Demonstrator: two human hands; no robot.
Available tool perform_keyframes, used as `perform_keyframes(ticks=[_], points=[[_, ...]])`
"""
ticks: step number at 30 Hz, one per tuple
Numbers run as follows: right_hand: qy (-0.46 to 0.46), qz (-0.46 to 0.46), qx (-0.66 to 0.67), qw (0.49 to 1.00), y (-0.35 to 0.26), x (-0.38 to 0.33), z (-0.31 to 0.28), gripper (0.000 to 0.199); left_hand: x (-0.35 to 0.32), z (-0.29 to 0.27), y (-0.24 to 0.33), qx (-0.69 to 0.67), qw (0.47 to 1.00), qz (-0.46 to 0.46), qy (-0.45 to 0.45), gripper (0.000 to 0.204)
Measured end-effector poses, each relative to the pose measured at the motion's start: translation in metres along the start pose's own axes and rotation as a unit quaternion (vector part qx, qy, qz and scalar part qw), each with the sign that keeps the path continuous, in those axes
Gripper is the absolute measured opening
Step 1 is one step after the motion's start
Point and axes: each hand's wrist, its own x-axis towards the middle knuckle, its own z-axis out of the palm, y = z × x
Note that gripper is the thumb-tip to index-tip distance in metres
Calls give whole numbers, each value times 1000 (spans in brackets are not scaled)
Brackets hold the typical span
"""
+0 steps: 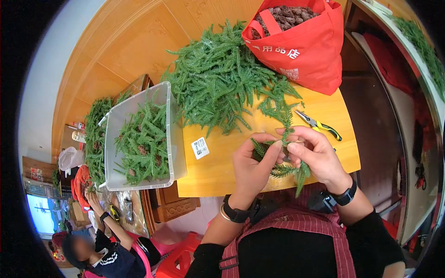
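A green artificial pine sprig (302, 174) is between my hands, over the near part of the yellow table (215, 173). My left hand (255, 167) pinches it from the left with thumb and fingers. From the right, the fingertips of my right hand (319, 156) close on the same sprig, near its middle. Needled tips stick out above and below my fingers. Something small and brownish shows between the hands, too covered to name. Just beyond my right hand lie pliers (320, 124) with yellow and black handles, their jaws pointing away to the left.
A large heap of pine sprigs (215, 74) covers the table's far side. Behind it stands a red bag (308, 55) of pine cones (289, 17). At left is a translucent tub (172, 139) of sprigs and cones. A white card (200, 148) lies nearby. A co-worker (109, 252) sits lower left.
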Motion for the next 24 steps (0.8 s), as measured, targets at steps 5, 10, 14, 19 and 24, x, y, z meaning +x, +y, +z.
perform_keyframes(ticks=[5,10,14,19,24], points=[[46,2,-17,999,2,2,0,22,1,4,2,-3,1000,-9,1,10],[30,-80,-93,992,8,2,-1,22,2,4,4,-73,996,-56,-3,11],[-20,-282,-388,877,5,6,-10,24,6,3,6,-179,978,-106,-13,8],[-20,-156,-217,964,-7,5,-1,18,5,-2,10,-53,998,-6,-14,8],[-81,100,-45,991,-12,6,-13,15,3,-7,11,135,984,113,-42,9]])
